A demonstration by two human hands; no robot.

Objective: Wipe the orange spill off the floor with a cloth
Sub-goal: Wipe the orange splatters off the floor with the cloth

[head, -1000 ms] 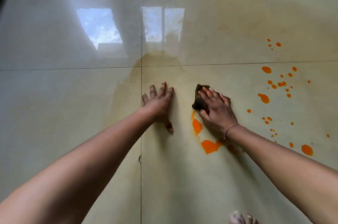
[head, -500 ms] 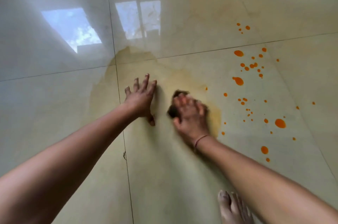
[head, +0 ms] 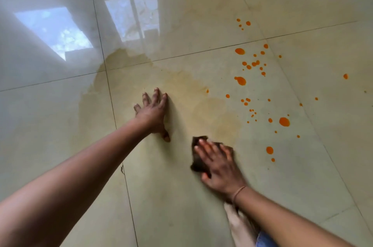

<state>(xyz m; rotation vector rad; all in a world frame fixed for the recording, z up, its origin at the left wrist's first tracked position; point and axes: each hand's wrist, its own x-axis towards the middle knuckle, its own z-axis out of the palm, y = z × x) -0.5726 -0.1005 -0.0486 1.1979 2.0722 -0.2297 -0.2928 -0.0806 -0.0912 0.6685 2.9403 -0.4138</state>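
Spill (head: 240,80): orange drops scattered over the right half of the frame on a glossy tiled floor (head: 60,125), from the upper centre-right down to the lower right, with a pale yellowish smear spreading from the centre toward the upper left. Cloth (head: 196,161): dark, lying on the floor at lower centre, left of the drops and apart from them. Right hand (head: 219,168): flat on the cloth, fingers extended, pressing it down; a thin band circles the wrist. Left hand (head: 154,114): open, fingers spread, palm on the floor at centre. A bare foot (head: 238,224) shows at the bottom edge.
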